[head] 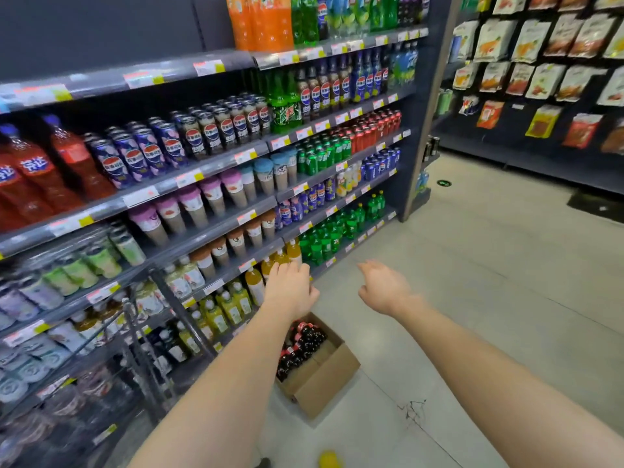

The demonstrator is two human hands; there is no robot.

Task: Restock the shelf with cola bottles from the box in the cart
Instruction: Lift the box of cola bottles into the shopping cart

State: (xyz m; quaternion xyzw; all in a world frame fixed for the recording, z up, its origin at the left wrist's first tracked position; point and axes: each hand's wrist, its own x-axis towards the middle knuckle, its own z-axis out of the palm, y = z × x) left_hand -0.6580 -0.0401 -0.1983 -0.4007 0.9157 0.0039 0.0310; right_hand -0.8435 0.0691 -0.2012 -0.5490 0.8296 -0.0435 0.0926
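Observation:
An open cardboard box point(324, 380) sits low in the aisle beside the shelving, holding several dark cola bottles point(300, 346) with red caps along its left side. My left hand point(292, 288) stretches forward above the box, in front of the orange juice bottles point(280, 260) on a low shelf; I cannot see anything in it. My right hand point(383, 287) hangs in the air to the right of it, fingers loosely spread and holding nothing. Both forearms reach out from the bottom of the view.
The drinks shelf point(202, 170) runs along the left, packed with cans, cups and bottles. A wire cart frame point(141, 336) stands at the lower left. A snack rack point(547, 79) lines the far right. Pale floor point(472, 265) lies between.

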